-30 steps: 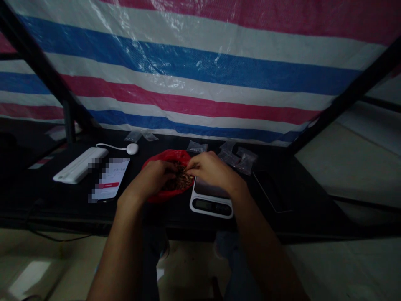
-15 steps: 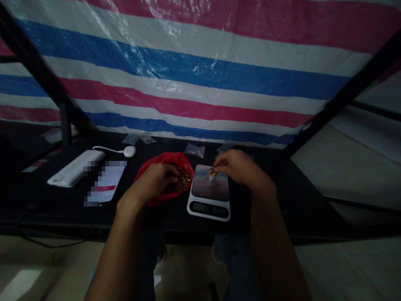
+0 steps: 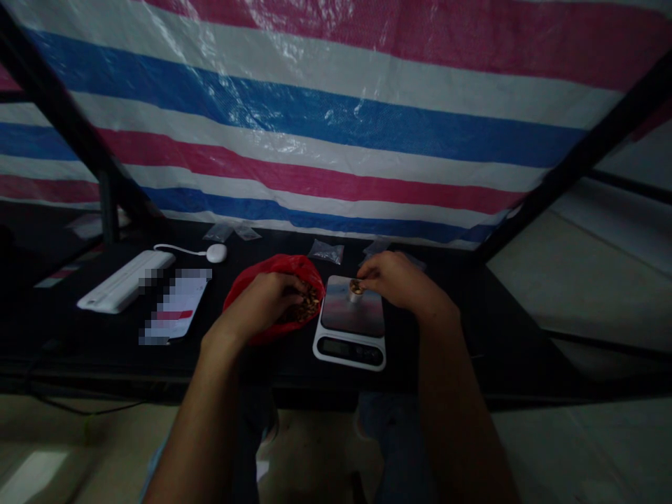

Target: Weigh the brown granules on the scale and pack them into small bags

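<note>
My left hand (image 3: 271,299) reaches into a red plastic bag (image 3: 246,274) that holds many small brass-coloured pieces (image 3: 311,305). Its fingers are bent down among the pieces, and the tips are partly hidden. To the right of the bag lies a white kitchen scale (image 3: 351,352) with a metal platform (image 3: 341,318). On that platform stands a small pale cup (image 3: 355,297) with brass-coloured pieces inside. My right hand (image 3: 386,276) comes in from the right, thumb and finger pinched at the cup's upper rim.
Several small clear plastic bags, one of them a zip bag (image 3: 326,252), lie along the back of the black table (image 3: 420,357). A phone (image 3: 178,308), a white power bank (image 3: 126,283) and a round white device (image 3: 216,253) lie left. Striped sheeting (image 3: 325,154) hangs behind.
My left hand has shifted slightly right and deeper among the pieces in the bag. The right fingertips have moved slightly, showing more of the cup's opening; the scale stays put.
</note>
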Motion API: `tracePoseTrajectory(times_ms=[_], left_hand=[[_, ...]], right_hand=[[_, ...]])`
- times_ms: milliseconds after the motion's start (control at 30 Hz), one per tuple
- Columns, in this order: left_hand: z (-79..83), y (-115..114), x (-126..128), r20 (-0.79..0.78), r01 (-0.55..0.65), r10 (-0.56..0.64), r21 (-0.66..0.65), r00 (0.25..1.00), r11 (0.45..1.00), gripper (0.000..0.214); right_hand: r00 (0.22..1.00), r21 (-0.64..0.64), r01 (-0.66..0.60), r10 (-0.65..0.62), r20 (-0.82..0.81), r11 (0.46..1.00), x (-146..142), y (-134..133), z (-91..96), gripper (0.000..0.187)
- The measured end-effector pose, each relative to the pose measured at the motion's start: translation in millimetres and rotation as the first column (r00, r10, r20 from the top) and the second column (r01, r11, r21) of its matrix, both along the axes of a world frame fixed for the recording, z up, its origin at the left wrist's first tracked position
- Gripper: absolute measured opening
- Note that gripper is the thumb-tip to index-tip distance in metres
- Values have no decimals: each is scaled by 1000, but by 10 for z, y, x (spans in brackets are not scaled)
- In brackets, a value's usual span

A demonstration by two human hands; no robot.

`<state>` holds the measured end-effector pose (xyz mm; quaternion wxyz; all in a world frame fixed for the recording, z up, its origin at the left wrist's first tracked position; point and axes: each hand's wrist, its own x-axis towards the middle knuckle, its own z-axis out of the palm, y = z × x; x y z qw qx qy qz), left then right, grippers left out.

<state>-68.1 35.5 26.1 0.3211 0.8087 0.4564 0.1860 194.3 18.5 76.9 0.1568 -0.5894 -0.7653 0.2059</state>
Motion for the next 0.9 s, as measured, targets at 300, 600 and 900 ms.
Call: tracePoseTrajectory(times_ms=[300, 600, 900], left_hand=[[-1, 1, 78, 26, 4, -7, 118, 1000, 993, 22], [-3, 4, 203, 127, 4, -15, 92, 992, 996, 23], [38, 38, 45, 44, -44, 38, 126, 998, 991, 25]], right_hand=[[997, -4, 31, -32, -67, 999, 40, 41, -63, 20], [993, 20, 21, -18, -113, 1000, 112, 49, -82, 19], [884, 120, 456, -465, 56, 882, 776, -244, -50, 28]])
